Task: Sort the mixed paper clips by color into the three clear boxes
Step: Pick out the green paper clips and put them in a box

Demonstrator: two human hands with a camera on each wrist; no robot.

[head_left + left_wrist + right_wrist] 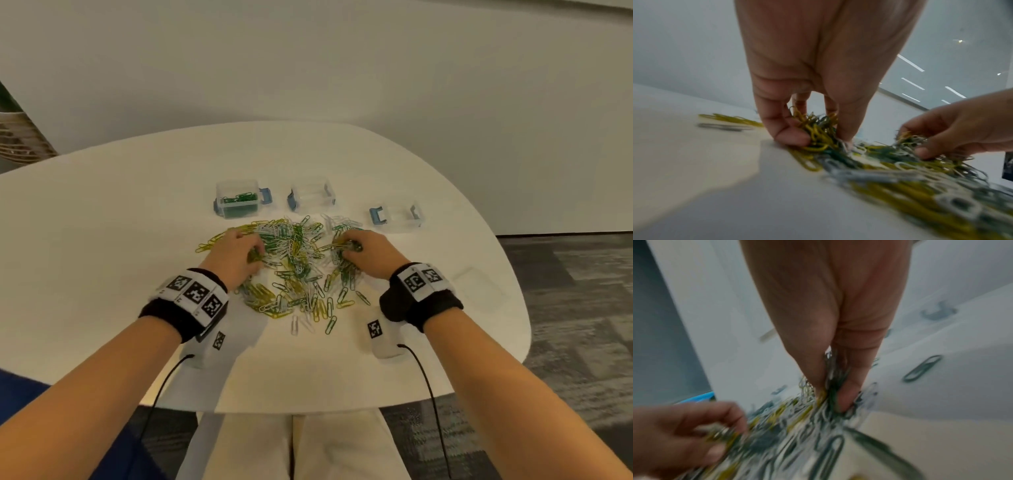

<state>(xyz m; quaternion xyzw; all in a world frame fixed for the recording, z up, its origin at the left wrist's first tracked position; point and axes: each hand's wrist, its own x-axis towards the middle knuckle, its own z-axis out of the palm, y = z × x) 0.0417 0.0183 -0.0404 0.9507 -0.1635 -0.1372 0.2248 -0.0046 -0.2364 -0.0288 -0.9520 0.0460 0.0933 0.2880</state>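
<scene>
A heap of yellow, green and white paper clips [294,270] lies mid-table. My left hand [236,253] is curled on the heap's left side and grips a clump of mostly yellow clips [818,129]. My right hand [366,251] is curled on the right side, pinching a mixed bunch of green and white clips [833,382]. Behind the heap stand three clear boxes: the left box [239,198] holds green clips, the middle box [311,195] and the right box [397,214] look empty.
The white table [102,240] has bare surface left and right of the heap. A clear lid [479,287] lies flat near the right edge. Stray clips [330,323] lie toward me. A wall stands behind the table; grey carpet lies to the right.
</scene>
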